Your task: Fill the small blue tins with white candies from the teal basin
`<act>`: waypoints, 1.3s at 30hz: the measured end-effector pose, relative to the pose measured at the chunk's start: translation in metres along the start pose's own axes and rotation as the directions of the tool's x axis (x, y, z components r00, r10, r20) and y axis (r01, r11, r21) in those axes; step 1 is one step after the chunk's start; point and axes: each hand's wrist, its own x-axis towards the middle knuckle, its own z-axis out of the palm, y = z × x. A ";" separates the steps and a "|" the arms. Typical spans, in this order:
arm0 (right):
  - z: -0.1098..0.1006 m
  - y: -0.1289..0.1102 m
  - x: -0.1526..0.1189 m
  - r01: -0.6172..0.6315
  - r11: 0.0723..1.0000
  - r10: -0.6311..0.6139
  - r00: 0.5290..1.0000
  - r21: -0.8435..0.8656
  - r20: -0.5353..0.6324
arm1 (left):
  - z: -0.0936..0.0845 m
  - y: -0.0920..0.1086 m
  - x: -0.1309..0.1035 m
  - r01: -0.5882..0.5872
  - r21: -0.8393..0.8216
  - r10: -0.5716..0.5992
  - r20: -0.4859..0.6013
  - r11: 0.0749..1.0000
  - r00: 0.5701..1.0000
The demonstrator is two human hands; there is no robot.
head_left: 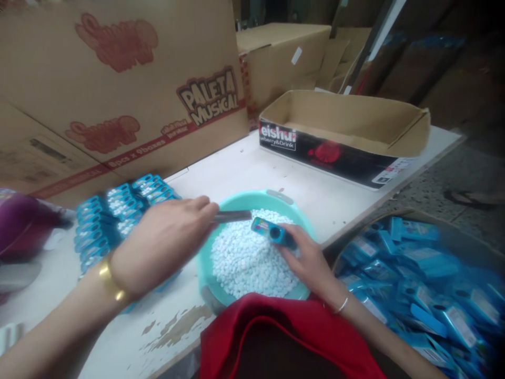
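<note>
My left hand [179,226] is closed around a narrow, greyish, flat-looking tool [235,216] whose exact kind I cannot make out. Its far end reaches over a turquoise basin [306,218] heaped with small white pellets [252,258]. In my right hand [305,258] is a small blue plastic case [263,227] with a round dark hole, gripped between thumb and fingers above the pellets. The tool's tip lies close to the case's left end; whether they touch is unclear. Beside my left forearm stand rows of similar blue cases [90,226], some showing white pellets.
A low open carton [335,158] stands at the table's [221,173] back right. Large cardboard boxes [158,63] rise behind. Right of the table edge, a container holds many loose blue cases [430,284]. Something purple [23,223] sits at far left.
</note>
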 end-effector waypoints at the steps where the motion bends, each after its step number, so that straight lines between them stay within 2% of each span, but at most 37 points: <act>1: -0.003 0.001 0.000 -0.023 1.000 0.023 0.999 0.003 -0.035 | 0.014 -0.010 0.005 0.025 -0.005 -0.025 0.018 1.000 1.000; 3: -0.008 0.004 0.001 -0.076 0.997 0.077 0.992 0.015 -0.103 | 0.050 -0.026 0.018 0.049 -0.022 -0.047 0.104 0.999 0.993; 5: -0.012 0.007 0.002 -0.116 0.993 0.120 0.983 0.039 -0.142 | 0.088 -0.029 0.032 0.032 -0.060 -0.022 0.153 0.998 0.988; 7: -0.015 0.009 0.003 -0.138 0.988 0.147 0.977 0.065 -0.153 | 0.120 -0.020 0.044 -0.004 -0.117 0.022 0.150 0.993 0.988; 9: -0.016 0.010 0.005 -0.150 0.985 0.163 0.973 0.091 -0.161 | 0.144 -0.003 0.053 -0.049 -0.190 0.076 0.138 0.981 0.987; 13: -0.015 0.010 0.008 -0.178 0.976 0.196 0.968 0.125 -0.155 | 0.171 0.031 0.065 -0.127 -0.350 0.183 0.130 0.928 0.975; 16: -0.015 0.011 0.009 -0.191 0.971 0.212 0.965 0.141 -0.153 | 0.175 0.037 0.066 -0.149 -0.448 0.224 0.120 0.882 0.967; 18: -0.016 0.013 0.008 -0.207 0.966 0.232 0.959 0.157 -0.161 | 0.168 0.030 0.060 -0.153 -0.501 0.237 0.110 0.852 0.965; 20: -0.017 0.016 0.007 -0.215 0.965 0.239 0.957 0.151 -0.167 | 0.152 0.018 0.048 -0.160 -0.537 0.246 0.092 0.828 0.965; 25: -0.015 0.016 0.006 -0.141 0.989 0.146 0.982 0.050 -0.118 | 0.089 -0.011 0.013 -0.189 -0.615 0.236 -0.004 0.765 0.972; 27: -0.012 0.013 0.006 -0.085 0.996 0.085 0.994 0.007 -0.069 | 0.065 -0.016 0.005 -0.197 -0.589 0.213 -0.044 0.784 0.976; 29: -0.007 0.009 0.005 -0.031 0.999 0.031 0.999 -0.024 -0.016 | 0.046 -0.017 0.003 -0.215 -0.495 0.206 -0.073 0.842 0.976; 31: -0.003 0.006 0.004 0.010 0.999 -0.009 1.000 -0.035 0.019 | 0.032 -0.014 0.005 -0.231 -0.356 0.222 -0.066 0.905 0.973; 34: 0.002 0.005 0.002 0.050 0.998 -0.049 0.998 -0.042 0.035 | 0.013 0.000 0.010 -0.220 -0.109 0.224 0.027 0.969 0.974; 37: 0.007 0.007 0.000 0.078 0.996 -0.077 0.997 -0.044 0.028 | -0.009 0.026 0.013 -0.223 0.081 0.211 0.132 0.972 0.968; 39: 0.009 0.008 -0.001 0.086 0.996 -0.085 0.996 -0.031 0.025 | -0.026 0.043 0.010 -0.229 0.139 0.202 0.185 0.963 0.962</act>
